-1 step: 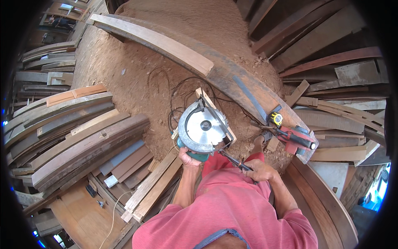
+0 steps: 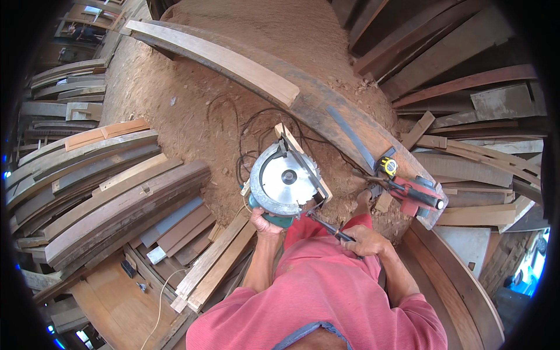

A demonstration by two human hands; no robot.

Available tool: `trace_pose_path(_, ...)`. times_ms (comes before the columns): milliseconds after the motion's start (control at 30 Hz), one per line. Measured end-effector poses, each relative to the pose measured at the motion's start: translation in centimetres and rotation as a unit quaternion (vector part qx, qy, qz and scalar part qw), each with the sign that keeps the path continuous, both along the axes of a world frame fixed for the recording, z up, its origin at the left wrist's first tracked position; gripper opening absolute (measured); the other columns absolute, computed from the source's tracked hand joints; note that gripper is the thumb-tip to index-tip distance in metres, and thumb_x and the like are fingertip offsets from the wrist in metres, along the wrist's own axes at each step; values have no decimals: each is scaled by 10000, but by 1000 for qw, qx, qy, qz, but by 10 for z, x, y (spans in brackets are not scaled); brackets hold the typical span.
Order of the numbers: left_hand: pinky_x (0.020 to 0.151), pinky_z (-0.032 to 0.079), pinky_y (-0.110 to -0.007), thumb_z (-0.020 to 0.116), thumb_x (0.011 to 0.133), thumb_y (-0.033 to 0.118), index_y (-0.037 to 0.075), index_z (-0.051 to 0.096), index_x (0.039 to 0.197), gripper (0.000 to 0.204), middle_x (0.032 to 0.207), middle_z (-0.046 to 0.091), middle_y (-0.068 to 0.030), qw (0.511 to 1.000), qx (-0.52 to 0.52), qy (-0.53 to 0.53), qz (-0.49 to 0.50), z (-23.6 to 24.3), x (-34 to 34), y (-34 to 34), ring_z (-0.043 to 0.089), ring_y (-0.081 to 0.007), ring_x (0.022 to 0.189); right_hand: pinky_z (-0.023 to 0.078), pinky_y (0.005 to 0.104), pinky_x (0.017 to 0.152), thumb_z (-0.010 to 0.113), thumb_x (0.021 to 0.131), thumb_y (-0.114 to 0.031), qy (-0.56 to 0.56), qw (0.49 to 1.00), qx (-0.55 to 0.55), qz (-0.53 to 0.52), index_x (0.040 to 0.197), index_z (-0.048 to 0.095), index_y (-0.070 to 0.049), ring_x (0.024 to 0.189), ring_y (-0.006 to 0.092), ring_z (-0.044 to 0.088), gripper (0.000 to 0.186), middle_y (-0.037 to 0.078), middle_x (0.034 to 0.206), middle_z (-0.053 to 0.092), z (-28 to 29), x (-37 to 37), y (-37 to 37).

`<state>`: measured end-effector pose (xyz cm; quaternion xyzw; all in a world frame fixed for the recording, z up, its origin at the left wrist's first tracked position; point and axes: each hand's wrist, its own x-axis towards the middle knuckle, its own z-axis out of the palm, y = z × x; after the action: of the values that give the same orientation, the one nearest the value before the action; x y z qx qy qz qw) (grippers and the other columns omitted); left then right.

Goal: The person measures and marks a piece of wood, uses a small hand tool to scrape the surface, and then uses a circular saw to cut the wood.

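A circular saw (image 2: 287, 178) with a round silver blade and a green body is tipped so the blade faces up. My left hand (image 2: 267, 223) is closed round the saw's green body at its near left side. To the right of that, my right hand (image 2: 366, 240) grips a slim metal tool with a black handle (image 2: 333, 231). The tool's far end lies close to the saw's lower right edge; whether it touches is too small to tell. A pale wooden piece (image 2: 318, 185) sits along the saw's right side.
A long plank bench (image 2: 326, 96) crosses ahead, bearing a pale board (image 2: 233, 58), a metal square (image 2: 353, 137), a yellow tape measure (image 2: 388, 165) and a red power planer (image 2: 417, 196). Stacked timber (image 2: 116, 198) stands at left, more boards at right. Black cable (image 2: 242, 137) loops on the dirt.
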<state>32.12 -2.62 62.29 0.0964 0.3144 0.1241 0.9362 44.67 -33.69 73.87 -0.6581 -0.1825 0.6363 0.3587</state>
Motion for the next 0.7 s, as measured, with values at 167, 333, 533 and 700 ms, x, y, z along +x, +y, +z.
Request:
trace_pose_path(167, 571, 497, -300, 611, 655, 173, 124, 640, 875, 227, 626, 538, 28, 989, 41, 139, 28, 26, 16, -17, 486, -128, 520, 551, 346, 779, 584, 922, -74, 94, 984, -10, -150, 1097, 683, 16, 836, 179, 677, 220, 84, 887, 684, -10, 3, -14)
trace_pose_path(333, 581, 511, -303, 625, 652, 173, 113, 663, 933, 290, 650, 572, 25, 989, 57, 136, 7, 19, 11, -15, 490, -121, 514, 528, 360, 746, 596, 897, -77, 49, 993, 33, -101, 1038, 688, -1, 788, 186, 638, 185, 86, 827, 660, -11, -6, -14)
trace_pose_path(533, 608, 526, -303, 619, 654, 159, 102, 657, 952, 305, 673, 569, 35, 992, 42, 122, 4, 26, 19, -23, 484, -114, 526, 480, 344, 672, 606, 862, -83, 25, 997, 28, -71, 901, 634, -17, 721, 148, 552, 81, 40, 758, 590, -20, -15, -29)
trace_pose_path(700, 648, 573, -336, 616, 653, 154, 77, 656, 1042, 398, 774, 620, 8, 1000, -2, 26, -7, 0, 4, -16, 530, -118, 550, 472, 394, 655, 585, 851, -131, 0, 996, 40, -75, 854, 597, -18, 695, 201, 570, 114, 85, 718, 575, -19, -18, -35)
